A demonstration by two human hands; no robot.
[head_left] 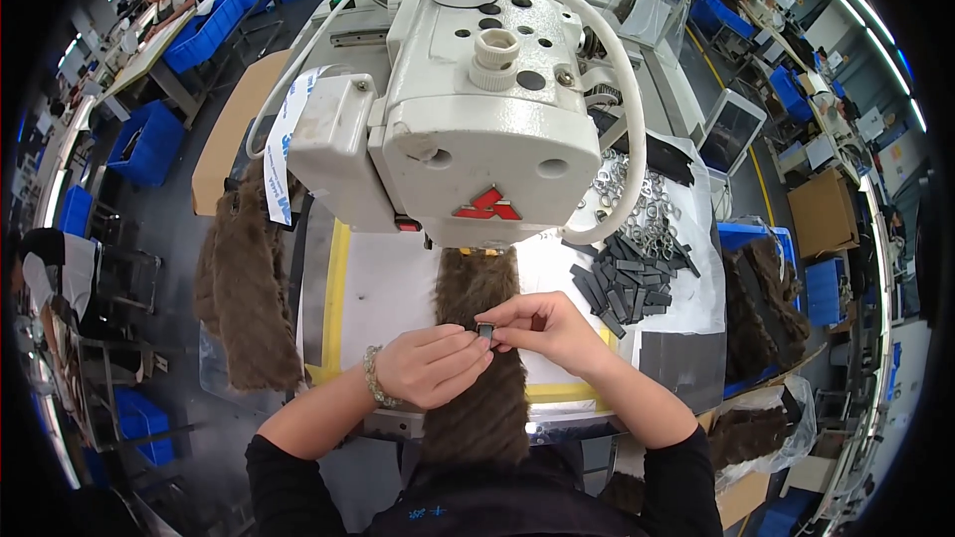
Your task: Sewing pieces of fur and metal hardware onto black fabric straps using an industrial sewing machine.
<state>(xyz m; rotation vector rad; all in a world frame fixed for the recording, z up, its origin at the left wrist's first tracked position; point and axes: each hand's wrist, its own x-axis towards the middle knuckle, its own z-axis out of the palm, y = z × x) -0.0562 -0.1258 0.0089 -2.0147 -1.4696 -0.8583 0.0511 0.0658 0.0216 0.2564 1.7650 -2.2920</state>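
Note:
Between the fingertips of both hands is a small dark strip [485,330] with a shiny, metal-looking edge; whether a ring is threaded on it is too small to tell. My left hand [430,366], a beaded bracelet at its wrist, pinches it from the left. My right hand [545,330] grips it from the right with thumb and forefinger. Beneath the hands lies a long brown fur strip [476,420], running from under the white sewing machine's head [487,139] over the table's front edge toward my lap.
Right of the machine are piles of short dark strips [629,283] and metal rings [647,201]. More brown fur pieces [249,298] hang at the left. A blue bin [786,239] with fur stands right. Yellow tape [333,298] borders the white work surface.

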